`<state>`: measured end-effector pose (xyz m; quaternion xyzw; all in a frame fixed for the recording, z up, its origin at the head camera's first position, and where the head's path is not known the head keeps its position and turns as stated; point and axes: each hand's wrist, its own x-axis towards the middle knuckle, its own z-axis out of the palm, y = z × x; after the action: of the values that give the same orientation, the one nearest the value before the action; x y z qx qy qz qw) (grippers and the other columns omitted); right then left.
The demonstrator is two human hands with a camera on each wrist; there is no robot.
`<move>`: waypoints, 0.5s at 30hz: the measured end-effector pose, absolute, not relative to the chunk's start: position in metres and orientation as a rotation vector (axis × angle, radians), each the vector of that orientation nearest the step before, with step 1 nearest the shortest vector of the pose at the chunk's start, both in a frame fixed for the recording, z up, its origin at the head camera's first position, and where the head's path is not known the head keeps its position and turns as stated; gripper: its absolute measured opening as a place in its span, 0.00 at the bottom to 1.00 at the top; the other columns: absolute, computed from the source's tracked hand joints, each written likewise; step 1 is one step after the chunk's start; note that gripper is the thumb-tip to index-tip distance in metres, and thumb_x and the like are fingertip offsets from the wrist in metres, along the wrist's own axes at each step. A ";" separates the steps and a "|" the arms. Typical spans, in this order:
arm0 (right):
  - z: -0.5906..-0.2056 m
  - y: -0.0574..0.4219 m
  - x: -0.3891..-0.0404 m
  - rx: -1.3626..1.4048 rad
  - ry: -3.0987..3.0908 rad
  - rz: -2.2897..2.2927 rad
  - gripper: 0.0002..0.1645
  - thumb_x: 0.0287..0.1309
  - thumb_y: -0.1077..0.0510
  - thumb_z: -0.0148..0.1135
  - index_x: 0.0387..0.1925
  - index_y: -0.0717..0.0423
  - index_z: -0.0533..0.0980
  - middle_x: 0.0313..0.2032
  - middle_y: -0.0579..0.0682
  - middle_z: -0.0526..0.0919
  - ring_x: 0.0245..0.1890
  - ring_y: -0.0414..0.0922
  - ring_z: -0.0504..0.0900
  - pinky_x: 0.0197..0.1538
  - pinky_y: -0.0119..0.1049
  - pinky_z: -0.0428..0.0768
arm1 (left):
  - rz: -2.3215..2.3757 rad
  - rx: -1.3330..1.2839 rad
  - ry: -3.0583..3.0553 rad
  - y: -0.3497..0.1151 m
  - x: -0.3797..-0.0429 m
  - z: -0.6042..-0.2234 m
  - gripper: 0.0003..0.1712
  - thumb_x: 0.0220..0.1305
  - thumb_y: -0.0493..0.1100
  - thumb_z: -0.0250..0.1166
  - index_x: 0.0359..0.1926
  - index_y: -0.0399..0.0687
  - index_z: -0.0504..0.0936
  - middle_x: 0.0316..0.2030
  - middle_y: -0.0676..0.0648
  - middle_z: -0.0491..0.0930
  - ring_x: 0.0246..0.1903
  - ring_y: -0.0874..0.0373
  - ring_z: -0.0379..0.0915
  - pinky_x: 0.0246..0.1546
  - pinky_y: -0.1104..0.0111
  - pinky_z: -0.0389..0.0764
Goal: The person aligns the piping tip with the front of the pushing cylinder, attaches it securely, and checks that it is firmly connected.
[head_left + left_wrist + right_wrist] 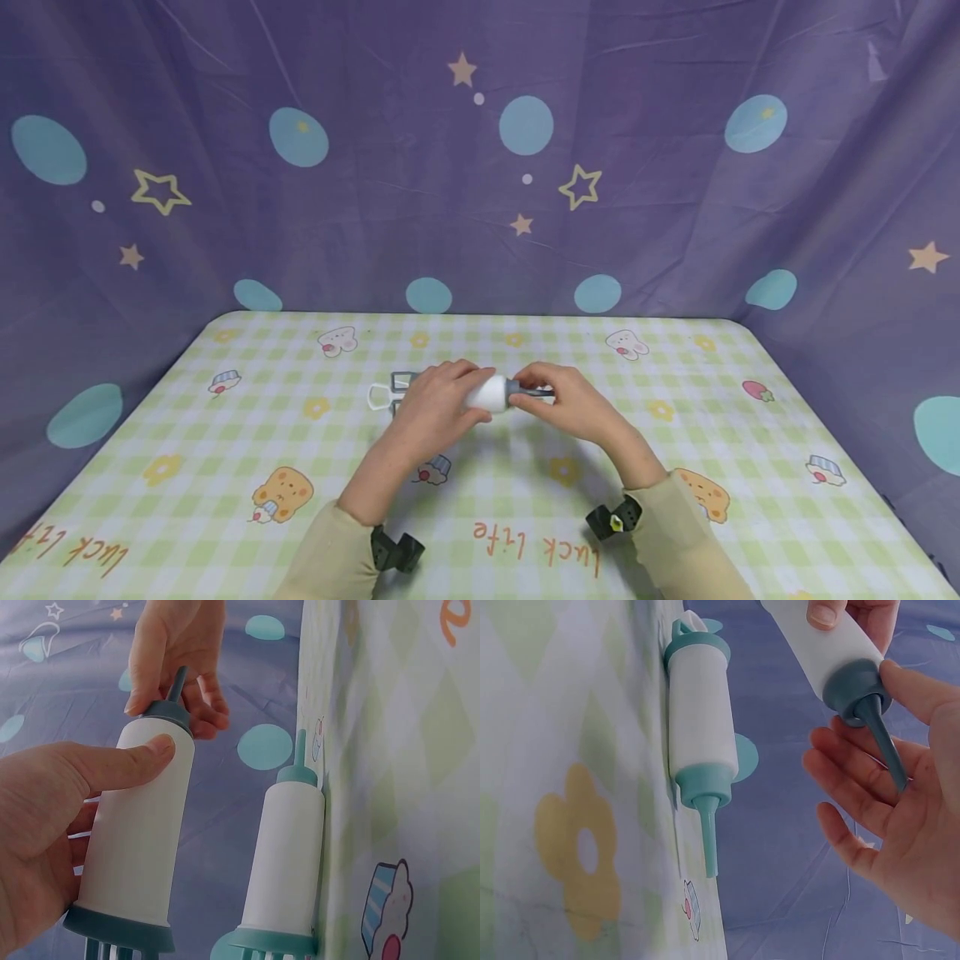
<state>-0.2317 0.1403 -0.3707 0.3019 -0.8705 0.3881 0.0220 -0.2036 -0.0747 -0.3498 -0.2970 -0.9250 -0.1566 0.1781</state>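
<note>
My left hand (441, 407) grips the white barrel of a large syringe (489, 394) with a dark blue-grey cap and long nozzle, held sideways over the table's middle. In the left wrist view its thumb lies along the barrel near the cap (166, 712). My right hand (570, 402) pinches that cap between thumb and fingers, the nozzle (881, 742) pointing toward its palm. A second syringe (702, 712), white with a lighter teal cap and nozzle, lies on the tablecloth in the right wrist view; the hands and first syringe mostly hide it in the head view.
The table wears a green-and-white checked cloth (247, 425) printed with bears, flowers and lettering. A purple curtain (420, 192) with stars and blue spots hangs behind and at both sides. Each wrist carries a small dark camera (397, 550).
</note>
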 end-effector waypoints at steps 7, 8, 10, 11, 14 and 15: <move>-0.370 0.140 -0.232 0.932 -2.714 1.181 0.16 0.59 0.41 0.53 0.38 0.44 0.77 0.37 0.40 0.81 0.40 0.36 0.79 0.45 0.33 0.78 | -0.429 -0.847 -2.607 -0.074 -0.204 -0.350 0.31 0.44 0.51 0.72 0.52 0.50 0.78 0.43 0.50 0.79 0.41 0.54 0.75 0.42 0.61 0.75; -0.370 0.140 -0.232 0.932 -2.715 1.179 0.16 0.59 0.41 0.53 0.38 0.44 0.77 0.37 0.40 0.81 0.40 0.36 0.79 0.45 0.33 0.78 | -0.430 -0.848 -2.608 -0.075 -0.204 -0.350 0.31 0.44 0.51 0.72 0.52 0.50 0.78 0.43 0.50 0.79 0.41 0.54 0.75 0.42 0.61 0.75; -0.370 0.140 -0.232 0.934 -2.719 1.180 0.16 0.59 0.40 0.52 0.39 0.44 0.77 0.37 0.40 0.81 0.41 0.36 0.79 0.46 0.33 0.78 | -0.432 -0.847 -2.609 -0.075 -0.204 -0.349 0.31 0.44 0.51 0.72 0.52 0.50 0.78 0.43 0.50 0.79 0.40 0.54 0.75 0.42 0.61 0.75; -0.370 0.140 -0.231 0.936 -2.717 1.181 0.17 0.59 0.40 0.52 0.40 0.44 0.77 0.38 0.40 0.81 0.41 0.37 0.79 0.46 0.34 0.78 | -0.434 -0.846 -2.610 -0.075 -0.204 -0.349 0.31 0.44 0.51 0.72 0.52 0.50 0.78 0.43 0.50 0.79 0.40 0.54 0.75 0.42 0.61 0.75; -0.370 0.140 -0.231 0.933 -2.703 1.181 0.19 0.56 0.39 0.56 0.43 0.44 0.76 0.38 0.40 0.80 0.41 0.37 0.78 0.46 0.35 0.77 | -0.434 -0.844 -2.613 -0.075 -0.203 -0.348 0.30 0.45 0.51 0.72 0.52 0.50 0.78 0.43 0.50 0.79 0.40 0.54 0.75 0.42 0.61 0.75; -0.370 0.140 -0.231 0.938 -2.692 1.181 0.19 0.54 0.39 0.58 0.44 0.44 0.75 0.38 0.39 0.80 0.41 0.36 0.78 0.46 0.35 0.77 | -0.433 -0.841 -2.614 -0.074 -0.203 -0.348 0.30 0.45 0.51 0.72 0.52 0.50 0.78 0.44 0.50 0.79 0.41 0.54 0.75 0.42 0.61 0.75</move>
<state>-0.2309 0.1403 -0.3703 0.3038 -0.8721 0.3826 0.0282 -0.2030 -0.0745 -0.3483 -0.2977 -0.9250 -0.1532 0.1797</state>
